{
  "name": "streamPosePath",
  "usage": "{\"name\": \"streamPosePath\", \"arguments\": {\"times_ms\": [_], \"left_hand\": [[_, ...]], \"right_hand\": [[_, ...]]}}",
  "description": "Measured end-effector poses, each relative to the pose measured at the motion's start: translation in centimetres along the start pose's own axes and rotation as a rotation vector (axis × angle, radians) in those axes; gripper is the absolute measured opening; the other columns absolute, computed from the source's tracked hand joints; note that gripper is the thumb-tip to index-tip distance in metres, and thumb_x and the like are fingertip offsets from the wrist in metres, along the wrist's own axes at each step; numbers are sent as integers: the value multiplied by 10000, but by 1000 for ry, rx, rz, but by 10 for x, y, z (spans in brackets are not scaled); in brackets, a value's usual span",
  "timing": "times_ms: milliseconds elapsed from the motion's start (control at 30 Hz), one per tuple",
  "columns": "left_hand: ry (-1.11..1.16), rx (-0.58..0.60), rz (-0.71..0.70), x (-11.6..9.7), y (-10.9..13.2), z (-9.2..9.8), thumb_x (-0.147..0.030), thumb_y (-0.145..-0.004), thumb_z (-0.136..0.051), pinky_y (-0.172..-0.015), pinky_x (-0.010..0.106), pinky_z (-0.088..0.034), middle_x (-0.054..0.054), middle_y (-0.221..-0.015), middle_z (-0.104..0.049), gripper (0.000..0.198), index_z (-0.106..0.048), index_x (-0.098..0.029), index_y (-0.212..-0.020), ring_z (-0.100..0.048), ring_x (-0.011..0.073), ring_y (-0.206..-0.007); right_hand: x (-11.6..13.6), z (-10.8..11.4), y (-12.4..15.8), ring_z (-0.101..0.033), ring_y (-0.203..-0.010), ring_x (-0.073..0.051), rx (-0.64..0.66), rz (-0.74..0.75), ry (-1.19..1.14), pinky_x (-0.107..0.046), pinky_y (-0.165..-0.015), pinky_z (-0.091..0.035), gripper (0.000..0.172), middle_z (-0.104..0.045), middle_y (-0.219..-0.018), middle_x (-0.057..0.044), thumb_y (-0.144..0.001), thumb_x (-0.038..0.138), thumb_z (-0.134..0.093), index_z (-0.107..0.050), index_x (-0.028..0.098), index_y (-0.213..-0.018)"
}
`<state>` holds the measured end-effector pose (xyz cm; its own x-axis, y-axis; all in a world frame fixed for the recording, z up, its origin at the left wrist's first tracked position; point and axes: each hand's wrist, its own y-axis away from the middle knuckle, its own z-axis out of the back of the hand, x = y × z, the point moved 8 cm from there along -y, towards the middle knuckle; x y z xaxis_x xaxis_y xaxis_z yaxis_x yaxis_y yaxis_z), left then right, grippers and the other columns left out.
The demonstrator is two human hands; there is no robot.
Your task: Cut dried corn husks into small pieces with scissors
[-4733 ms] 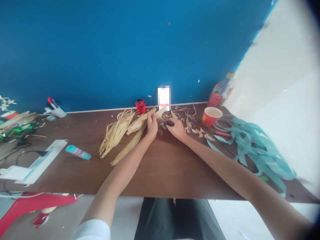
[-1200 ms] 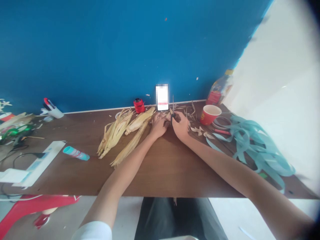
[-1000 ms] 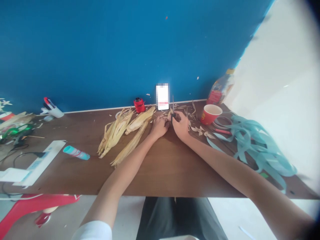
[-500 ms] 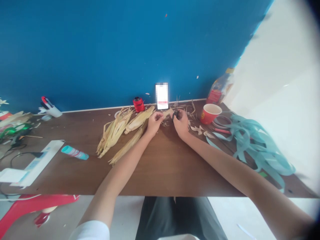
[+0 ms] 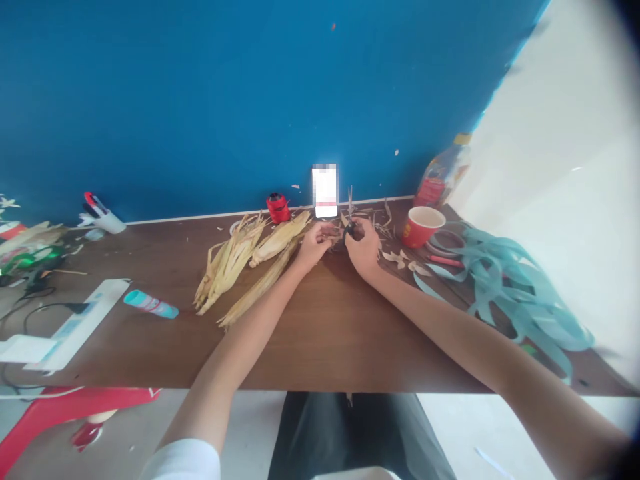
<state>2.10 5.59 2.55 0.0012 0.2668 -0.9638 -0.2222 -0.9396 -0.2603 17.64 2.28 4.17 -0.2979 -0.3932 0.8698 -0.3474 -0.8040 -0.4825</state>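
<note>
Closer to the right hand [image 5: 363,244] than half a second ago, the left hand [image 5: 316,244] has slid over, fingers curled by the husk scraps [image 5: 337,239]; from where I stand, I can't tell whether they pinch any. The right hand grips scissors [image 5: 349,230], blades pointing away. Corn husks [image 5: 280,241] lie left of the left hand.

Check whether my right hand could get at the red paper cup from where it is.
Probably yes: the red paper cup stands to the right of the right hand, with only loose scraps seen between them. That hand holds scissors, though, which might need setting down first.
</note>
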Motion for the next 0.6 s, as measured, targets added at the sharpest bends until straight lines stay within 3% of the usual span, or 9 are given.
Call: {"name": "streamPosePath", "arguments": {"times_ms": [133, 233, 400, 600], "left_hand": [[-33, 36, 12, -2, 2, -4, -133, -718, -613, -671, 245, -503, 44, -893, -689, 309, -639, -169, -1024, -636, 140, -749], [-84, 51, -45, -8, 3, -5, -275, -805, -618, -657, 231, -475, 25, -804, -667, 144, -652, -156, -878, -610, 131, -724], [-134, 62, -94, -9, 2, -5, -436, -864, -584, -649, 244, -460, 21, -728, -633, 300, -614, -154, -765, -583, 133, -690], [-52, 7, -92, -5, -1, 0, -463, -838, -630, -677, 264, -489, 28, -777, -655, 307, -640, -156, -837, -600, 131, -693]], "right_hand": [[2, -1, 1, -660, -854, -228, 23, 3, -16, -382, -818, -530, 367, -703, -987, -98, -761, 317, -618, -615, 164, -1094], [3, -1, 1, -660, -859, -226, 32, 7, -14, -382, -828, -532, 371, -706, -986, -94, -756, 303, -614, -617, 164, -1100], [3, -2, 2, -658, -857, -229, 42, -8, -7, -382, -820, -536, 372, -708, -976, -93, -749, 306, -613, -619, 169, -1095], [6, -5, 3, -655, -787, -217, 82, -15, -24, -361, -747, -538, 359, -707, -874, -68, -744, 318, -623, -622, 175, -1073]]}}
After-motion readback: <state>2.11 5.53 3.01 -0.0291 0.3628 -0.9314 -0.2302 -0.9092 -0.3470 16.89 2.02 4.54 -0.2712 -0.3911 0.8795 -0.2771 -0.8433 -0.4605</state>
